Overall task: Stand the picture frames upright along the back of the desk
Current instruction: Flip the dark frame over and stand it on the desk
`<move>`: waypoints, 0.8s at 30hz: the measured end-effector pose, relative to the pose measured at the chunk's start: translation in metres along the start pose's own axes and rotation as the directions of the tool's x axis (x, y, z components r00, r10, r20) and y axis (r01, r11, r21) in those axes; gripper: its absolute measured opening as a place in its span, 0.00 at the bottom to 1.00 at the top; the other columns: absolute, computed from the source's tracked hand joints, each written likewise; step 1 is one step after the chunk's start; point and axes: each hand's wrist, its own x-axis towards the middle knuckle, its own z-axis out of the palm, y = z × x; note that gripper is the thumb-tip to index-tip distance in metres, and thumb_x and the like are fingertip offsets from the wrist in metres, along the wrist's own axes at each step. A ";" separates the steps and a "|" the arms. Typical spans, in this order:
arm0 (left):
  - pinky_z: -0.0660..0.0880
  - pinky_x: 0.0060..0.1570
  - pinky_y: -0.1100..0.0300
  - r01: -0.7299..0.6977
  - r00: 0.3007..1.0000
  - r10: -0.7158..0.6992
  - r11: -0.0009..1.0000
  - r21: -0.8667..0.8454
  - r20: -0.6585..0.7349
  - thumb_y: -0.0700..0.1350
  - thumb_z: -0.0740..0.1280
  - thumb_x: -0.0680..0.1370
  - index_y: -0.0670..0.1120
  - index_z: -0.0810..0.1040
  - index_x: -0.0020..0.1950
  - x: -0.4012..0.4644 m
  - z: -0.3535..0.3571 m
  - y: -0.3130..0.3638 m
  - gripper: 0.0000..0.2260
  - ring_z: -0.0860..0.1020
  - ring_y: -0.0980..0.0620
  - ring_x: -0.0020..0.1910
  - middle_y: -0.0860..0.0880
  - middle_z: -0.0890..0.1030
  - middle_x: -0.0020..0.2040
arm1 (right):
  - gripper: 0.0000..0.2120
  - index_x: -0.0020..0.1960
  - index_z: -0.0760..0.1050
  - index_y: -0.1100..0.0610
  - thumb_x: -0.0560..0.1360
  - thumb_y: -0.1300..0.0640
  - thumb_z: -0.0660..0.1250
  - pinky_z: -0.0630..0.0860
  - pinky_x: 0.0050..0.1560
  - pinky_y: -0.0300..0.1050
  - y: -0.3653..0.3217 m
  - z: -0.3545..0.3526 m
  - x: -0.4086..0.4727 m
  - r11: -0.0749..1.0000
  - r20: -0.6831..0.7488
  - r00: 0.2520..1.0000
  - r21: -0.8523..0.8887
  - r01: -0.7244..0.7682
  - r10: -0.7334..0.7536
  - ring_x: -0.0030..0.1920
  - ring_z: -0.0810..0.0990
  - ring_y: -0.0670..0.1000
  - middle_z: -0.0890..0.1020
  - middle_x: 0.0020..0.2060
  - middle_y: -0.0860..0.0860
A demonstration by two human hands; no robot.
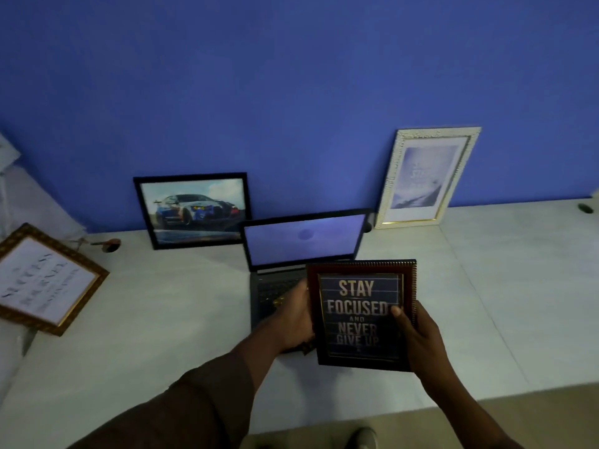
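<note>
I hold a dark red frame (359, 314) reading "Stay focused and never give up" above the desk (162, 319), in front of the laptop. My left hand (296, 319) grips its left edge and my right hand (418, 335) grips its right edge, thumb on the glass. A black frame with a car picture (194, 210) leans upright on the blue wall at the back. A white frame (424, 178) leans on the wall further right. A gold frame with text (45, 280) lies flat at the desk's left edge.
An open laptop (301, 244) sits mid-desk between the two leaning frames, partly behind the held frame. A small brown object (108, 244) lies near the wall at left, and a dark small thing (585, 208) at far right. A shoe (364, 439) shows below the desk's front edge.
</note>
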 end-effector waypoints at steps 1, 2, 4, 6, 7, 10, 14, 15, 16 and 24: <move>0.63 0.76 0.37 0.028 1.000 -0.028 0.999 0.016 -0.002 0.60 0.57 0.83 0.41 0.75 0.73 0.009 0.007 0.000 0.28 0.73 0.36 0.72 0.36 0.76 0.71 | 0.13 0.62 0.78 0.46 0.80 0.44 0.64 0.82 0.56 0.63 0.002 -0.007 0.003 1.000 -0.008 1.000 0.008 -0.008 0.008 0.56 0.86 0.53 0.86 0.56 0.50; 0.64 0.75 0.37 0.042 0.999 -0.041 0.998 0.048 -0.018 0.61 0.58 0.83 0.41 0.75 0.73 0.021 0.022 -0.003 0.28 0.74 0.36 0.71 0.36 0.77 0.70 | 0.14 0.62 0.78 0.46 0.79 0.43 0.64 0.82 0.56 0.63 0.006 -0.024 0.007 1.000 -0.022 1.000 0.025 -0.018 0.018 0.57 0.85 0.53 0.86 0.57 0.50; 0.68 0.73 0.38 0.063 0.995 -0.058 0.996 0.061 -0.076 0.62 0.60 0.82 0.41 0.76 0.72 0.041 0.044 -0.010 0.29 0.77 0.37 0.69 0.36 0.79 0.68 | 0.15 0.63 0.77 0.45 0.80 0.42 0.64 0.82 0.57 0.63 0.014 -0.049 0.018 0.999 -0.041 0.999 0.030 -0.033 0.034 0.57 0.85 0.53 0.86 0.57 0.49; 0.71 0.70 0.40 0.089 0.992 -0.086 0.995 0.036 -0.089 0.61 0.61 0.81 0.41 0.77 0.71 0.065 0.066 -0.016 0.28 0.79 0.37 0.67 0.37 0.82 0.65 | 0.14 0.64 0.77 0.44 0.81 0.42 0.63 0.82 0.57 0.62 0.022 -0.074 0.030 0.999 -0.041 0.998 0.013 -0.039 0.040 0.58 0.85 0.52 0.85 0.58 0.48; 0.72 0.69 0.40 0.072 0.994 -0.067 0.996 0.048 -0.091 0.61 0.61 0.81 0.41 0.78 0.69 0.069 0.072 -0.014 0.27 0.80 0.38 0.66 0.38 0.82 0.64 | 0.14 0.64 0.77 0.43 0.81 0.42 0.63 0.82 0.57 0.61 0.024 -0.077 0.036 0.999 -0.031 0.999 0.006 -0.041 0.041 0.58 0.85 0.51 0.85 0.58 0.48; 0.75 0.64 0.43 0.049 0.987 -0.032 0.993 0.103 -0.154 0.61 0.59 0.82 0.44 0.85 0.58 0.113 0.119 -0.023 0.24 0.83 0.39 0.60 0.39 0.85 0.60 | 0.17 0.68 0.74 0.43 0.81 0.41 0.62 0.83 0.57 0.57 0.029 -0.133 0.067 0.998 0.015 0.998 -0.018 -0.059 0.059 0.58 0.85 0.48 0.85 0.59 0.47; 0.75 0.63 0.42 0.035 0.987 -0.012 0.988 0.147 -0.159 0.63 0.57 0.82 0.47 0.86 0.56 0.149 0.164 -0.025 0.25 0.83 0.40 0.59 0.41 0.86 0.58 | 0.22 0.71 0.69 0.45 0.79 0.38 0.61 0.84 0.56 0.52 0.030 -0.181 0.107 0.992 0.065 0.995 -0.105 -0.067 0.074 0.57 0.85 0.47 0.84 0.60 0.45; 0.75 0.63 0.42 0.034 0.986 -0.009 0.988 0.148 -0.168 0.62 0.57 0.82 0.48 0.86 0.55 0.161 0.174 -0.026 0.24 0.83 0.40 0.59 0.41 0.86 0.57 | 0.23 0.71 0.69 0.45 0.79 0.37 0.61 0.84 0.55 0.49 0.029 -0.194 0.120 0.990 0.079 0.994 -0.124 -0.063 0.073 0.57 0.85 0.47 0.84 0.60 0.45; 0.75 0.63 0.42 0.033 0.982 -0.006 0.989 0.142 -0.188 0.62 0.58 0.82 0.48 0.86 0.54 0.169 0.183 -0.025 0.23 0.83 0.40 0.59 0.41 0.87 0.57 | 0.24 0.72 0.68 0.45 0.79 0.37 0.62 0.84 0.52 0.44 0.029 -0.205 0.131 0.987 0.095 0.993 -0.150 -0.053 0.068 0.55 0.85 0.46 0.84 0.60 0.45; 0.78 0.53 0.48 0.051 0.969 -0.022 0.992 0.113 -0.245 0.62 0.56 0.82 0.47 0.85 0.56 0.227 0.220 -0.024 0.25 0.84 0.42 0.55 0.42 0.87 0.55 | 0.24 0.74 0.66 0.49 0.80 0.44 0.65 0.76 0.46 0.32 0.025 -0.255 0.197 0.939 0.146 0.984 -0.343 -0.043 0.099 0.57 0.83 0.51 0.81 0.63 0.48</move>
